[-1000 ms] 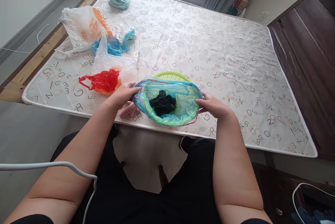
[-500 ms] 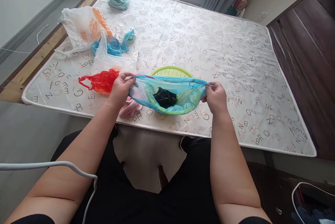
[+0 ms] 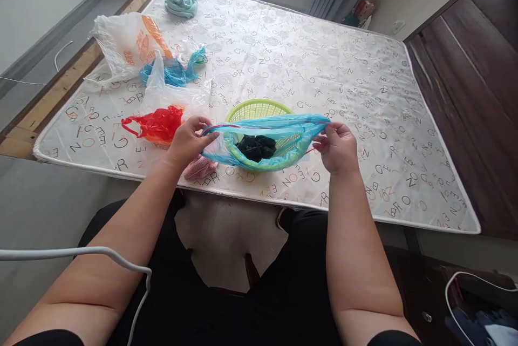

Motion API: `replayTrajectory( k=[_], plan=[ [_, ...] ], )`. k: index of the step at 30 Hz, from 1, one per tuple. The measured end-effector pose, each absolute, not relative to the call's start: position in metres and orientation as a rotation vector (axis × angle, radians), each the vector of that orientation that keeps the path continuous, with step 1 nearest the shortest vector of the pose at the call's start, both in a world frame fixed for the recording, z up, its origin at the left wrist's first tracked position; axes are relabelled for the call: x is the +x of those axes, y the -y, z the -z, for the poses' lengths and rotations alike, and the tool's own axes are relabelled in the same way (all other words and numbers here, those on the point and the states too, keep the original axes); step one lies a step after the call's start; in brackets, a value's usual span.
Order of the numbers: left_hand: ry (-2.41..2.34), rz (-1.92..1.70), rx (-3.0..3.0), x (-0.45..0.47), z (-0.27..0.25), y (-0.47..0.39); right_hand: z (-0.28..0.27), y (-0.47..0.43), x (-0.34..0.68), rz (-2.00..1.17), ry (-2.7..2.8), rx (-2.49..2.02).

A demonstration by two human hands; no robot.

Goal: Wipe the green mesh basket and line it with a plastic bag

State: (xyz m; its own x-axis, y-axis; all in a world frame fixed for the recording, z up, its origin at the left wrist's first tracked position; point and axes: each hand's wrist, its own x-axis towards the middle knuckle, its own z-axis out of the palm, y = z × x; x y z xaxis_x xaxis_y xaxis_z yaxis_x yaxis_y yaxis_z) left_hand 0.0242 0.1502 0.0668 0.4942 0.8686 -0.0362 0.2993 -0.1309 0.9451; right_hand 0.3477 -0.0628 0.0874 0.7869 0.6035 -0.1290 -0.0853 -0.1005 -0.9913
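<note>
A translucent blue plastic bag (image 3: 311,123) with a pinkish-red drawstring edge is stretched between my two hands, over a lime-green basket (image 3: 259,106). My left hand (image 3: 192,138) pinches the bag's left end between thumb and fingers. At the other end, my right hand (image 3: 338,143) grips the bag's corner by its edge. Through the bag a crumpled black plastic bag (image 3: 256,148) shows, lying in the basket. Close below my left hand is a pink cloth (image 3: 199,168), partly covered by the hand and the bag.
Left of the basket lie a red plastic bag (image 3: 157,123), a crumpled blue bag (image 3: 172,72) and a white bag with orange print (image 3: 129,43). A teal cloth (image 3: 182,0) rests at the far left of the mattress (image 3: 364,97). A white cable (image 3: 81,252) crosses my left arm.
My right hand has shifted slightly right, with its fingers now spread a little around the bag's corner. The bag's top edge has bunched and tilted up toward the right.
</note>
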Motion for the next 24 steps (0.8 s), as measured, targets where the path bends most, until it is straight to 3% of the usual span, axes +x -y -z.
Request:
replayTrajectory(
  k=[7,13,18,24],
  plan=[
    [-0.958,-0.598,1.587,0.015,-0.062,-0.138,-0.103,0.080,0.343,-1.142,0.450,-1.519],
    [-1.060,-0.678,1.885,0.009,-0.070,-0.129,-0.118,0.082,0.338,-0.807,0.401,-1.487],
    [-1.088,-0.694,2.174,0.010,-0.073,-0.120,-0.140,0.081,0.331,-0.875,0.316,-1.322],
    [-1.042,-0.724,2.189,0.016,-0.077,-0.108,-0.158,0.076,0.314,-0.739,0.362,-1.198]
  ],
)
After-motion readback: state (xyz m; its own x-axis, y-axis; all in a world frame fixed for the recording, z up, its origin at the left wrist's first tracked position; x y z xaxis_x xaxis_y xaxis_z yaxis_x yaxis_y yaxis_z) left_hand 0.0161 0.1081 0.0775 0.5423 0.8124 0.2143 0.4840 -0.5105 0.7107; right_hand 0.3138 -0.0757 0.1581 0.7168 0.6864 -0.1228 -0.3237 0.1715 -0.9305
